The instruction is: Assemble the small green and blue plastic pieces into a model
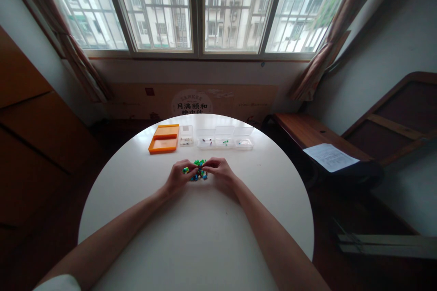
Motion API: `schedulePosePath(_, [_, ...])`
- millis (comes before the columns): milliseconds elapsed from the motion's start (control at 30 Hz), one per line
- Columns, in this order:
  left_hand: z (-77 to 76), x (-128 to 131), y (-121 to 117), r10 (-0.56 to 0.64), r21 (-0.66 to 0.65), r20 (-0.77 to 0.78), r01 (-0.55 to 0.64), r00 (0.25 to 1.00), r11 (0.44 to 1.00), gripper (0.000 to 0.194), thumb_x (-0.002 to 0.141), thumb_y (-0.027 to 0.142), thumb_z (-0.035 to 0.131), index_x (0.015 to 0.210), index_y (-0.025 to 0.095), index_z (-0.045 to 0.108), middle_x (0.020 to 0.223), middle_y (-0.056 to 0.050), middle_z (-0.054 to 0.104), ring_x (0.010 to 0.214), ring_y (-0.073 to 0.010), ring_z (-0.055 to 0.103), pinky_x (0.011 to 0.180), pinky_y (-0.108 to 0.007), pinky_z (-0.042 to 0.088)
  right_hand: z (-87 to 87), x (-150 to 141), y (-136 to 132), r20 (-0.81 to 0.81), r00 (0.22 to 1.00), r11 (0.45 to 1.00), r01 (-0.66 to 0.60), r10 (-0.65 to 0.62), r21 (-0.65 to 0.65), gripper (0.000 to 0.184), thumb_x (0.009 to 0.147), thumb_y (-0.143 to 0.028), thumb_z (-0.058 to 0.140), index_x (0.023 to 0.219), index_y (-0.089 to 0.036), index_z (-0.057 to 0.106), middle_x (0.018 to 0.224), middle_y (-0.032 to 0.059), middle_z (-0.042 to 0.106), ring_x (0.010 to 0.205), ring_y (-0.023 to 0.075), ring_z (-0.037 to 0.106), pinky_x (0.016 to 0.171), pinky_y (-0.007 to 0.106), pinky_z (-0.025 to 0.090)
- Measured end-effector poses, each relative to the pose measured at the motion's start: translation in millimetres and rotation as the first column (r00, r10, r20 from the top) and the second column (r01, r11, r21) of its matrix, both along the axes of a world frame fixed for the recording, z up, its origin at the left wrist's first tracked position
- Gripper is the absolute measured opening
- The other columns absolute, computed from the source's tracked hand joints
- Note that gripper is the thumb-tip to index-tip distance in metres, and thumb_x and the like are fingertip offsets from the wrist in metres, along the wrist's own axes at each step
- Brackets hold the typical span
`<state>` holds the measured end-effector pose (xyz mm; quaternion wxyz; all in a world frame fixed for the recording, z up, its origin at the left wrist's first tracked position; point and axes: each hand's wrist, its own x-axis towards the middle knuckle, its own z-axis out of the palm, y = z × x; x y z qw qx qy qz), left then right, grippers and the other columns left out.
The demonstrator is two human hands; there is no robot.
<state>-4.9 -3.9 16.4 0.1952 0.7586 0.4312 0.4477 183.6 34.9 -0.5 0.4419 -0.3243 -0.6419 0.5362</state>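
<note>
A small heap of green, blue and pale plastic pieces (200, 163) lies on the white round table (205, 227), between my two hands. My left hand (179, 174) is at the heap's left side, thumb and fingers drawn together in a pinch. From the right, my right hand (220, 169) reaches over the heap with its thumb and fingertips pressed together. The fingertips of both hands nearly meet above the pieces. Something small and dark shows there, too small to name. Parts of the heap are hidden behind the fingers.
Beyond the hands stand an orange two-part tray (164, 149) and a small clear box (186, 129). To their right, several open clear boxes (224, 130) hold a few tiny parts. A paper sheet (330, 157) lies on a wooden bench (309, 127) right of the table.
</note>
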Motion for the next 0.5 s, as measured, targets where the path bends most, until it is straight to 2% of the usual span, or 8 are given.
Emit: schedulePosePath(500, [-5.3, -2.1, 3.2, 0.017, -0.022, 0.000, -0.017, 1.000, 1.000, 0.018, 0.077, 0.031, 0.063, 0.080, 0.016, 0.071, 0.067, -0.003, 0.062, 0.062, -0.0128, 0.058, 0.061, -0.022, 0.046, -1.6, -0.7, 1.1, 0.002, 1.000, 1.000, -0.007, 0.007, -0.007, 0.033, 0.056, -0.040, 0.076, 0.072, -0.012, 0.069, 0.065, 0.0040, 0.066, 0.058, 0.0128, 0.058, 0.056, 0.025, 0.045])
